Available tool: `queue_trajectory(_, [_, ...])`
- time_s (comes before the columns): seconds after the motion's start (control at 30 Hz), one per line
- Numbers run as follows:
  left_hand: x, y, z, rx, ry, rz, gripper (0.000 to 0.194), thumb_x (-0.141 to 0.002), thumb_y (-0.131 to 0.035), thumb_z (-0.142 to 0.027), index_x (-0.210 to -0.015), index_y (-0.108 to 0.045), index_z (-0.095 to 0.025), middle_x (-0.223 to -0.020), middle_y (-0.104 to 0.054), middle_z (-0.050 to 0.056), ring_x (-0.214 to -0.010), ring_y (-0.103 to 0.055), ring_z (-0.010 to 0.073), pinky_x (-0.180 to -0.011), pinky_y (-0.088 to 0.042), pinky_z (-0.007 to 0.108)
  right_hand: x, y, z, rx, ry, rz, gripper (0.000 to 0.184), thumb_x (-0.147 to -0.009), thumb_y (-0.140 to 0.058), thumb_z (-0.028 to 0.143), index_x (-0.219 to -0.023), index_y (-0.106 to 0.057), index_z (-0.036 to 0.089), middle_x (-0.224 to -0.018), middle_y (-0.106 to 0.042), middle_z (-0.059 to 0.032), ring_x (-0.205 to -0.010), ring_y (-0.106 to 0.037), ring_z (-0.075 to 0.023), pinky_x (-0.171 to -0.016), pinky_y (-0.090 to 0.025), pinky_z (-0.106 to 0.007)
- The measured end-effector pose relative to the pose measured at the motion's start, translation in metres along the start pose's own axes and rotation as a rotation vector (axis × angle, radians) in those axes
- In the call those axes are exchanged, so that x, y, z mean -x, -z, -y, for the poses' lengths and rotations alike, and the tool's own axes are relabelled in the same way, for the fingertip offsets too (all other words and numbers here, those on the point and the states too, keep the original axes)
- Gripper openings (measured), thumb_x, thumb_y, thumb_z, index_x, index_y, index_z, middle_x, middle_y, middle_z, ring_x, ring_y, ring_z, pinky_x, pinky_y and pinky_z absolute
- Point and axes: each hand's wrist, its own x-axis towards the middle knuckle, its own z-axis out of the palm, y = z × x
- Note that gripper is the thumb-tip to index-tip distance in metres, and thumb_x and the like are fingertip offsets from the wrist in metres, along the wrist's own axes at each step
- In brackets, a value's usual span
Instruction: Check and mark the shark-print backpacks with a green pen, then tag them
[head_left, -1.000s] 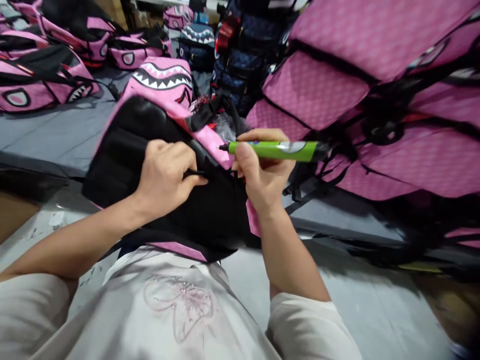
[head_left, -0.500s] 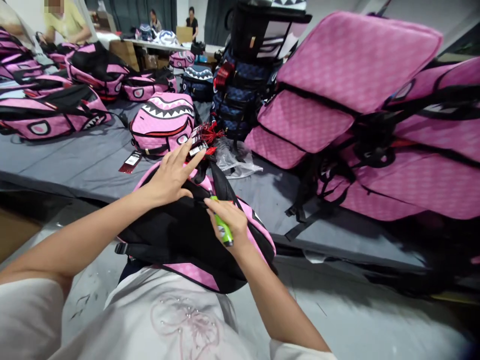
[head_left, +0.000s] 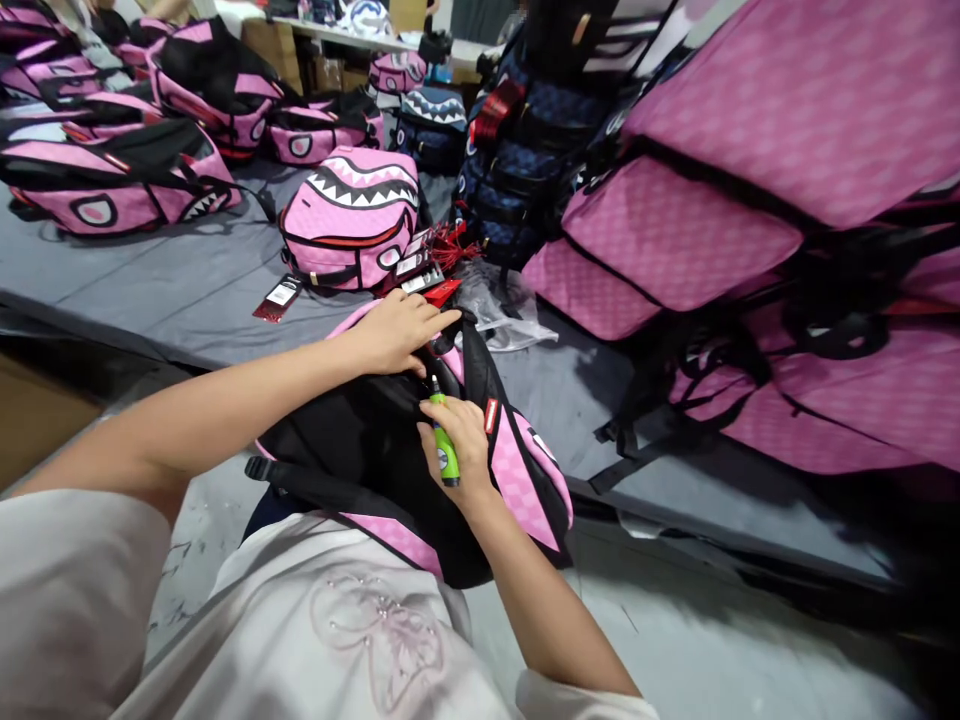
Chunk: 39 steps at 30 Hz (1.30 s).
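Observation:
A pink and black backpack [head_left: 360, 420] leans against the table edge at my body, its black back panel facing up. My left hand [head_left: 394, 335] lies over its top edge, fingers stretched and thumb apart, beside the shoulder strap [head_left: 487, 385]. My right hand [head_left: 461, 440] is closed around a green pen-like tool [head_left: 444, 440] with a pale tip and a dark end. That tip points at the top of the back panel, just below my left thumb. Paper tags [head_left: 420, 270] and red cords [head_left: 456, 245] lie just beyond the left fingers.
A small pink backpack [head_left: 352, 220] with a shark-teeth print stands ahead on the grey-covered table [head_left: 187, 310]. Clear plastic [head_left: 510, 320] lies beside it. Stacked pink bags [head_left: 697, 220] rise at right, dark blue ones [head_left: 517, 150] behind. More pink bags [head_left: 112, 190] lie at left.
My left hand has come down onto the backpack's top edge, its fingers less spread. The green tool is more upright in my right hand. The view has tilted down.

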Motion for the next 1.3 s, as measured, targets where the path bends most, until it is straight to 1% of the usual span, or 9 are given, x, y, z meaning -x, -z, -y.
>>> queue_trajectory(0.17, [0.019, 0.0, -0.008, -0.037, -0.031, -0.003, 0.138, -0.061, -0.094, -0.05, -0.166, -0.011, -0.016, -0.165, -0.032, 0.025, -0.15, -0.031, 0.0448, -0.121, -0.019, 0.061, 0.001, -0.007, -0.01, -0.048, 0.004, -0.079, 0.028, -0.093, -0.062, 0.014, -0.119, -0.063, 0.023, -0.101, -0.076, -0.0085, -0.092, -0.073, -0.0231, -0.086, -0.053, -0.041])
queue_trajectory(0.3, [0.021, -0.005, -0.012, -0.044, 0.015, 0.054, 0.148, -0.054, -0.099, -0.04, -0.167, -0.006, -0.021, -0.172, -0.01, 0.024, -0.157, -0.014, 0.047, -0.123, -0.008, 0.068, -0.001, -0.007, -0.007, -0.083, -0.037, -0.091, 0.026, -0.094, -0.062, 0.017, -0.119, -0.064, 0.024, -0.102, -0.078, -0.0081, -0.093, -0.074, -0.0233, -0.088, -0.054, -0.042])
queue_trajectory(0.57, [0.015, -0.007, -0.015, -0.032, 0.066, 0.061, 0.112, -0.081, -0.08, -0.035, -0.167, -0.01, -0.017, -0.163, -0.037, 0.022, -0.144, -0.039, 0.0378, -0.119, -0.028, 0.053, 0.006, -0.001, -0.011, -0.132, -0.104, 0.035, 0.039, -0.1, -0.057, 0.04, -0.135, -0.057, 0.022, -0.117, -0.076, -0.0136, -0.109, -0.072, -0.0283, -0.094, -0.056, -0.046])
queue_trajectory(0.7, [0.017, -0.007, -0.015, -0.01, 0.074, 0.029, 0.108, -0.08, -0.081, -0.032, -0.166, -0.017, -0.014, -0.162, -0.037, 0.023, -0.144, -0.039, 0.0388, -0.119, -0.028, 0.053, 0.0, 0.006, -0.014, -0.14, -0.327, -0.008, 0.045, -0.098, -0.056, 0.052, -0.131, -0.056, 0.021, -0.107, -0.076, -0.0124, -0.094, -0.075, -0.0268, -0.082, -0.061, -0.042])
queue_trajectory(0.77, [0.017, -0.009, -0.015, 0.0, 0.081, 0.007, 0.11, -0.079, -0.082, -0.031, -0.165, -0.017, -0.012, -0.162, -0.037, 0.023, -0.146, -0.036, 0.0396, -0.12, -0.026, 0.054, -0.013, 0.016, -0.015, -0.118, -0.398, 0.061, 0.029, -0.097, -0.06, 0.046, -0.114, -0.063, 0.023, -0.098, -0.076, -0.0084, -0.084, -0.074, -0.0235, -0.076, -0.06, -0.037])
queue_trajectory(0.87, [0.015, -0.01, -0.015, 0.015, 0.096, -0.005, 0.11, -0.078, -0.082, -0.031, -0.165, -0.017, -0.012, -0.165, -0.034, 0.023, -0.151, -0.031, 0.0402, -0.123, -0.022, 0.056, -0.04, 0.03, -0.02, -0.19, -0.341, 0.259, 0.015, -0.094, -0.067, 0.036, -0.1, -0.07, 0.023, -0.097, -0.076, -0.0058, -0.089, -0.073, -0.0207, -0.084, -0.059, -0.035])
queue_trajectory(1.1, [0.009, -0.014, -0.015, 0.098, 0.175, 0.019, 0.109, -0.075, -0.081, -0.024, -0.165, -0.02, -0.012, -0.168, -0.029, 0.021, -0.154, -0.027, 0.0427, -0.127, -0.014, 0.059, -0.087, 0.025, -0.046, -0.194, -0.353, 0.626, 0.018, -0.086, -0.076, 0.026, -0.103, -0.077, 0.024, -0.102, -0.08, -0.0029, -0.09, -0.075, -0.0212, -0.085, -0.057, -0.034])
queue_trajectory(1.2, [0.008, -0.016, -0.017, 0.096, 0.219, 0.052, 0.11, -0.077, -0.082, -0.027, -0.165, -0.018, -0.01, -0.169, -0.024, 0.022, -0.156, -0.023, 0.0428, -0.127, -0.013, 0.06, -0.092, 0.028, -0.047, -0.063, -0.314, 0.761, 0.016, -0.082, -0.077, 0.018, -0.097, -0.077, 0.024, -0.093, -0.079, -0.0009, -0.083, -0.075, -0.0206, -0.077, -0.055, -0.031])
queue_trajectory(1.3, [0.008, -0.02, -0.02, 0.102, 0.258, 0.025, 0.111, -0.077, -0.083, -0.029, -0.165, -0.017, -0.013, -0.171, -0.02, 0.021, -0.157, -0.02, 0.0434, -0.126, -0.011, 0.062, -0.084, 0.04, -0.042, -0.004, -0.216, 0.783, 0.017, -0.085, -0.074, 0.016, -0.1, -0.077, 0.024, -0.1, -0.079, -0.0037, -0.089, -0.074, -0.0215, -0.077, -0.057, -0.031])
